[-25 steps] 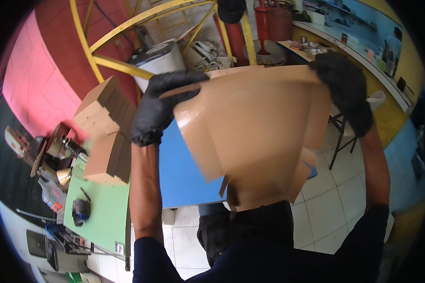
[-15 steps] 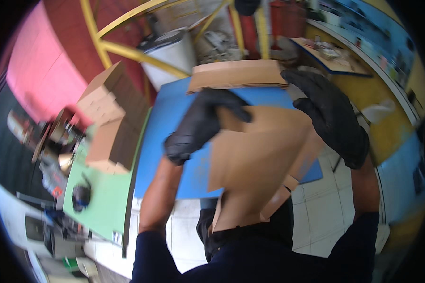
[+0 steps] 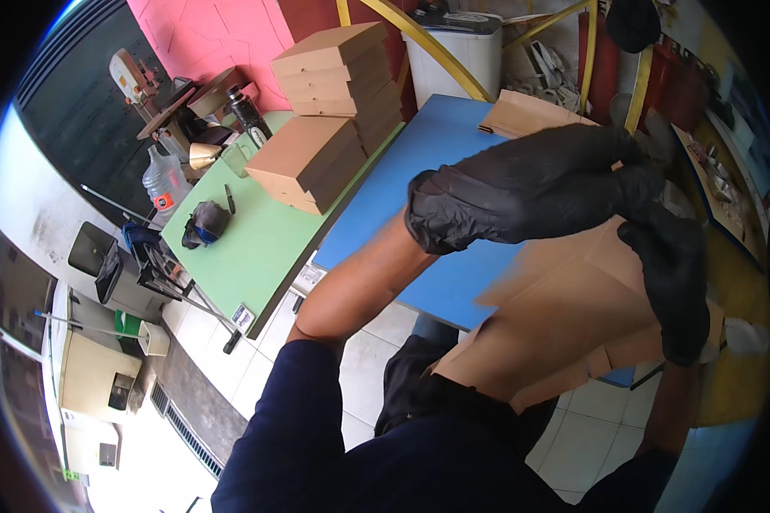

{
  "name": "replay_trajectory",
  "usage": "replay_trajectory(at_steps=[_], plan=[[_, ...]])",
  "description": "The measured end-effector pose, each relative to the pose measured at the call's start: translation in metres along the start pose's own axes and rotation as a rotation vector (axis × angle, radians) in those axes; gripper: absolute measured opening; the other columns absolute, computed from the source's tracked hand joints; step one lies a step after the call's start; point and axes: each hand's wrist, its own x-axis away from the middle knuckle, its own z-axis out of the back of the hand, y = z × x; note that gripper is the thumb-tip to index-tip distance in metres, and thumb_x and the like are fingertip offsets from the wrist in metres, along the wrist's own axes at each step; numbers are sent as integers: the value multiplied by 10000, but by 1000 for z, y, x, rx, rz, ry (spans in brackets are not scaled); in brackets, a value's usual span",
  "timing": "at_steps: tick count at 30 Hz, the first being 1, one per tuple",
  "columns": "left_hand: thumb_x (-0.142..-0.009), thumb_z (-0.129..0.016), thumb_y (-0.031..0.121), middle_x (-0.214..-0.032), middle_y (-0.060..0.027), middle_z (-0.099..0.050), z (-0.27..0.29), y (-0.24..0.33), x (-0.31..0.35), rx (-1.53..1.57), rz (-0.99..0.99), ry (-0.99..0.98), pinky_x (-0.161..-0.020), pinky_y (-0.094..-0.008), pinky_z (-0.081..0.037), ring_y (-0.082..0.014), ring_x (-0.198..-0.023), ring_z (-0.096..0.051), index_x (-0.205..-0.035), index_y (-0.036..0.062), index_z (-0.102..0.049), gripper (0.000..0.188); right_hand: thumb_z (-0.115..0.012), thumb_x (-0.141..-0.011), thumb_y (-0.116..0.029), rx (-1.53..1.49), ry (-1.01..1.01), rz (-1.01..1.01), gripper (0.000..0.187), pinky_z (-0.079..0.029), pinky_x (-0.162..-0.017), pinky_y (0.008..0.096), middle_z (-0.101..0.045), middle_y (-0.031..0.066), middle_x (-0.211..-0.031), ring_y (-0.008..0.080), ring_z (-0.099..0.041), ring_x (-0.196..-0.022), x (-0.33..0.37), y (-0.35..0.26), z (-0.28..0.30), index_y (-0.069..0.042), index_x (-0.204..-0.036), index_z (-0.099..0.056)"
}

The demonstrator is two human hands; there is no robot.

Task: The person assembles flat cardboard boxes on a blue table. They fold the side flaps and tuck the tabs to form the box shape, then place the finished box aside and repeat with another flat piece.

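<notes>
A brown cardboard box blank [image 3: 573, 316], partly folded, leans against my waist and slants over the table's front edge. Across its upper edge reaches my left hand [image 3: 530, 184] in a black glove, fingers stretched to the right. Beside the sheet's right edge, my right hand [image 3: 672, 282], also gloved in black, has its thumb bent inward; its other fingers are partly hidden and blurred. Both hands meet at the upper right corner. Whether either one grips the cardboard there cannot be made out.
The blue table [image 3: 428, 162] carries a stack of flat cardboard [image 3: 530, 113] at its far side. On the green table [image 3: 239, 231] to the left stand stacked boxes [image 3: 304, 158], a cap [image 3: 205, 224], a knife [image 3: 229, 198] and a dark bottle [image 3: 248, 115]. Behind stands a white bin [image 3: 453, 56].
My left hand has let its grip on the cardboard's upper left go and swung right to meet my right hand. The view has turned left, showing more of the green table.
</notes>
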Motion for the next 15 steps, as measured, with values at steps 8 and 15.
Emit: replay_trajectory(at_steps=[8,15], plan=[[-894,-795,330,-880,-126,-757,-3,2,2,-532,-147,-203,-741,-358,-549,-286,-792,-710,-948,73,-791,263,-600,-928,66,-33,96,8,255,-519,-825,357,-706,146,-1104,232,-675,-923,12,-28,-13,26,-1171,-669],[-901,-754,279,-769,-159,-697,15,-4,0,-422,77,-302,-711,-422,-528,-329,-730,-688,-906,5,-759,274,-647,-913,13,-22,24,-35,171,-527,-704,355,-712,163,-863,241,-698,-746,-1,-29,-16,13,-1079,-686]])
